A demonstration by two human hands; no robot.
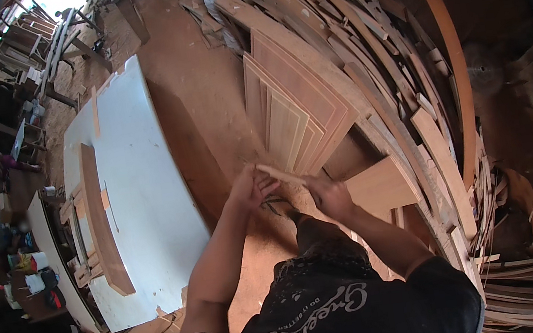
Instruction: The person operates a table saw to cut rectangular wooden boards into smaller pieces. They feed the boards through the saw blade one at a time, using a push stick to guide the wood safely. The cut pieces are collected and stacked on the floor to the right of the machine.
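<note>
A short, pale wooden strip (283, 175) slants between my two hands above the floor. My right hand (330, 197) is closed around its lower right end. At the strip's upper left end is my left hand (252, 187), its fingers loosely apart; that end meets the hand near the thumb side, and whether it touches is unclear. Just beyond my hands, several wooden panels (281, 124) with framed fronts lean in a stack. Another flat wooden panel (380, 186) lies to the right of my right hand.
To the left stands a large pale-blue board (141, 183) bearing a long wooden plank (100, 222). A big pile of timber (357, 40) curves along the right. A person (7, 162) is at the far left. Cluttered goods (39, 280) lie at the left rim.
</note>
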